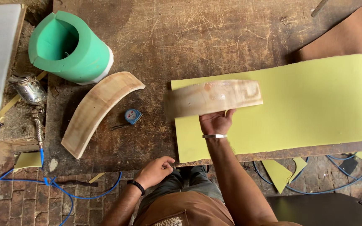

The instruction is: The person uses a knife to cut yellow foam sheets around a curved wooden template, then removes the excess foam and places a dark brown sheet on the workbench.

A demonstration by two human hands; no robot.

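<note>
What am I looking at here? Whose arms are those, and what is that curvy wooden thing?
The camera sits on a person's head and looks down, so the two arms are that person's own. There is just this one picture. The right hand holds up a curved wooden piece over a big yellow foam sheet; it looks blurry. The left hand rests at the edge of a scratched wooden workbench, holding nothing. On the bench lie a second curved wooden piece, a small blue tape measure and a green foam tube. A brown sheet lies at the top right. Blue cable runs across the brick floor.
</note>
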